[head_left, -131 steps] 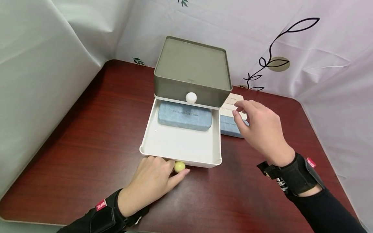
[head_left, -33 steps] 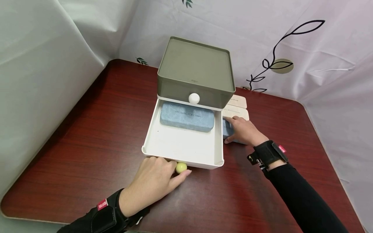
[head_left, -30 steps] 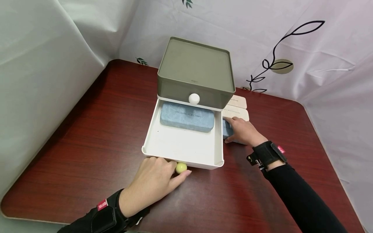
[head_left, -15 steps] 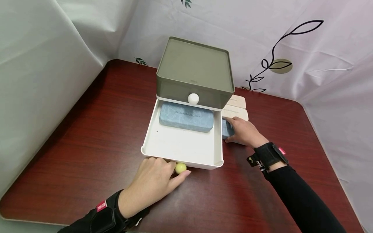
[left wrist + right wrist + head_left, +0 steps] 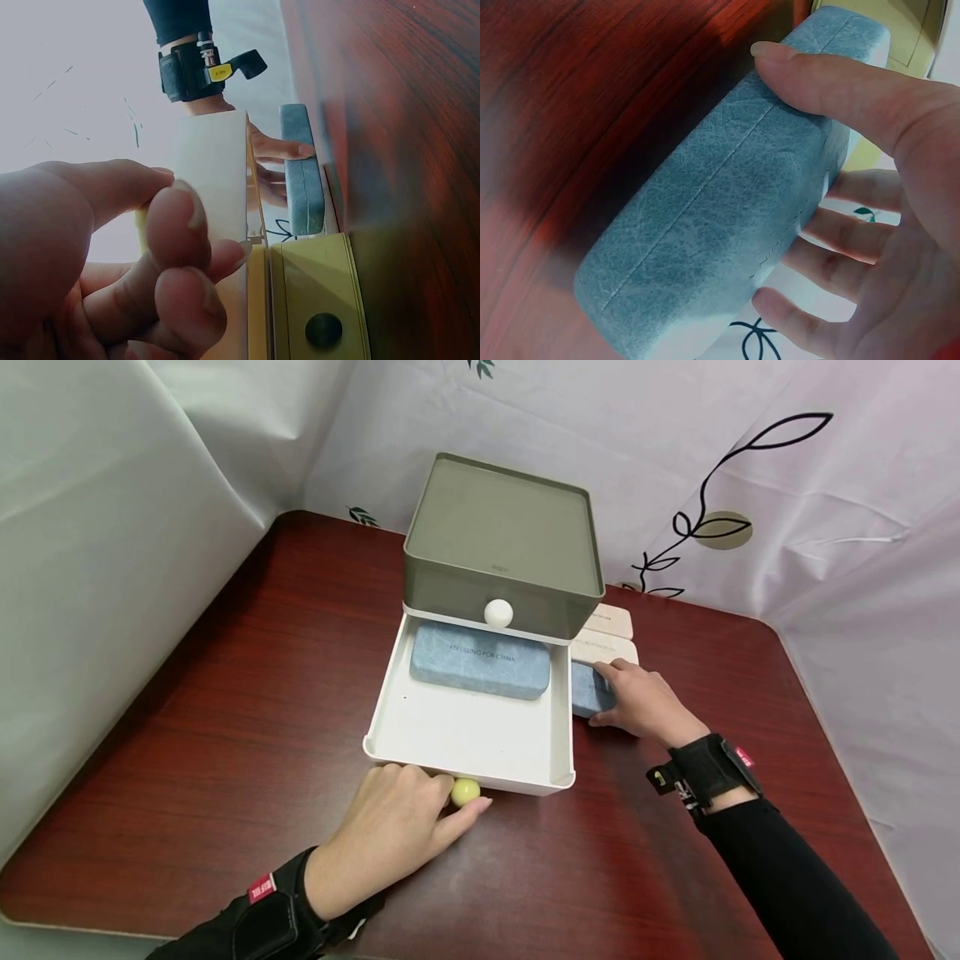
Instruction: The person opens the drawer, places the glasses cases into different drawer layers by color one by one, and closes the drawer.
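Blue case point(image 5: 589, 690), long axis left–right, right of the drawer point(image 5: 465, 735), gripped by my right hand point(image 5: 647, 703); left hand point(image 5: 396, 817) curled round yellow knob point(image 5: 466, 792).

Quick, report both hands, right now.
Left hand: closed, holding the yellow knob of the open drawer.
Right hand: closed, thumb and fingers holding the blue case outside the drawer.
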A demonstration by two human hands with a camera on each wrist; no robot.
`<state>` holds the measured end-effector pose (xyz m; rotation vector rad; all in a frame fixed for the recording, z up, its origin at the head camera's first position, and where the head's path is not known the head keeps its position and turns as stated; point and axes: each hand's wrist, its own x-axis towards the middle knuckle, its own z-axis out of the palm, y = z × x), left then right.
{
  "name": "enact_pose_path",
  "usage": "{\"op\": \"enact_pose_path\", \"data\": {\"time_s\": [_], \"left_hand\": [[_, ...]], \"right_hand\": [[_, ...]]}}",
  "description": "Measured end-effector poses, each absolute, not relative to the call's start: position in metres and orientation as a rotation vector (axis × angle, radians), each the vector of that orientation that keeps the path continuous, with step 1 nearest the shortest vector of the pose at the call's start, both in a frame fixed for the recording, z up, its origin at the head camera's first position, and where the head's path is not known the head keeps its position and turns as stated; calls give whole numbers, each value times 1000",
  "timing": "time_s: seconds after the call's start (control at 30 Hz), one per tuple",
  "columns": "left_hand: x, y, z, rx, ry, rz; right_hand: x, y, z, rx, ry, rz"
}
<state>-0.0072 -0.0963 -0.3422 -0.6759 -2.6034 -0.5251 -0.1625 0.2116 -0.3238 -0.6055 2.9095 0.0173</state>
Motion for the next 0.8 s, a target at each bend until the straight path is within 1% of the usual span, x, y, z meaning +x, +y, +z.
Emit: {"op": "enact_pose_path", "data": {"time_s": [0.47, 0.8], "left_hand": [[-8, -96, -342, -683, -2599, -523], [-8, -96, -343, -686, -2594, -528]], "right_hand": [[-151, 221, -316, -561, 2967, -33], [-137, 225, -305, -653, 3033, -64]]}}
